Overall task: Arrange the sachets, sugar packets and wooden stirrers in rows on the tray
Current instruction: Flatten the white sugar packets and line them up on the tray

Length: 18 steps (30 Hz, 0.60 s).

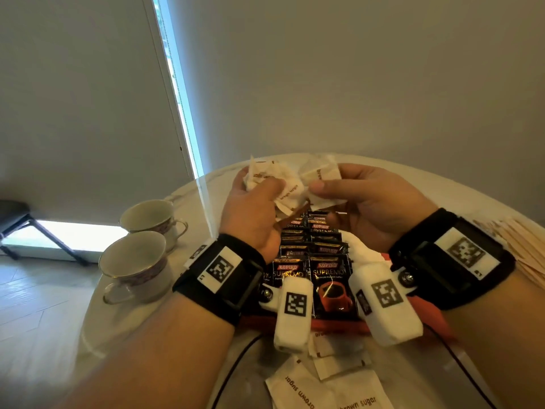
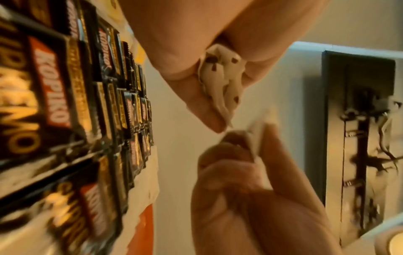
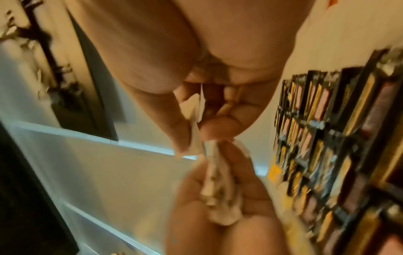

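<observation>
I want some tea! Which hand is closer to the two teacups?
Left. The left hand, gripping sugar packets, is just right of the teacups. The right hand is farther right, beyond it.

- I see a round pale table [image 1: 413,184].
- On it: two teacups [image 1: 132,261] at left, an orange tray [image 1: 442,323], loose brown sugar packets [image 1: 324,388] at the near edge, wooden stirrers [image 1: 519,246] at right.

we hold both hands raised side by side, palms inward, wrists strapped. our left hand [image 1: 253,202] grips a bunch of packets [image 1: 275,180]; our right hand [image 1: 368,205] pinches another packet [image 1: 320,172].
</observation>
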{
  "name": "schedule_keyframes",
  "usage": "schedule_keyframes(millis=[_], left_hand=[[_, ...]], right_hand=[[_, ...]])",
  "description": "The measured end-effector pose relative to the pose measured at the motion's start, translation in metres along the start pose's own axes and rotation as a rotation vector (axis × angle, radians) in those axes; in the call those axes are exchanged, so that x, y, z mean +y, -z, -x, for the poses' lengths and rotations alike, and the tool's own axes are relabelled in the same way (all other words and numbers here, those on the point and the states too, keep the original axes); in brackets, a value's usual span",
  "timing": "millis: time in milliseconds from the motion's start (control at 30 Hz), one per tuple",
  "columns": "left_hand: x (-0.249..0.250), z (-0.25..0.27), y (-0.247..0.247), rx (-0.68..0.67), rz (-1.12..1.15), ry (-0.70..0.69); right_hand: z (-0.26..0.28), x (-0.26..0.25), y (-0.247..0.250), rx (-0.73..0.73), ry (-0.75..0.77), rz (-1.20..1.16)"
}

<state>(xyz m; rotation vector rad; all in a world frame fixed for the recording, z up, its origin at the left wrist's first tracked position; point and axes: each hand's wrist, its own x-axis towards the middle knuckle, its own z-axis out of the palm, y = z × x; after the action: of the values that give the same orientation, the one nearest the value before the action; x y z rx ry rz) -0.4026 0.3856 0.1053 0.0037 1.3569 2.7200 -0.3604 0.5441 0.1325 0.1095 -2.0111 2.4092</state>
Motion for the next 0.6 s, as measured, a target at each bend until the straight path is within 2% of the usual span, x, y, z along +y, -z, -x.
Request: schedule_keyframes(millis=[100,233,367,500,600], left_hand=[[-0.004,0.008,-0.005,-0.111,-0.066,0.029],[-0.001,0.013,-0.005,-0.222,-0.12,0.011],[0.001,0.01,-0.004,-0.199,-0.145,0.004],[0.003,0.009,-0.003,-0.165,-0.133,0.02],[0.001,0.01,-0.003,-0.169,-0.148,0.006]], right_hand=[[0.001,0.004,-0.001,0.052,0.007,0.157],[0.002,-0.003,0.004,0.114,0.013,0.234],[0.004,-0.008,0.005,0.127,0.028,0.248],[0.003,-0.009,0.004,0.206,0.04,0.187],[0.001,-0.008,0.004,0.23,0.066,0.24]])
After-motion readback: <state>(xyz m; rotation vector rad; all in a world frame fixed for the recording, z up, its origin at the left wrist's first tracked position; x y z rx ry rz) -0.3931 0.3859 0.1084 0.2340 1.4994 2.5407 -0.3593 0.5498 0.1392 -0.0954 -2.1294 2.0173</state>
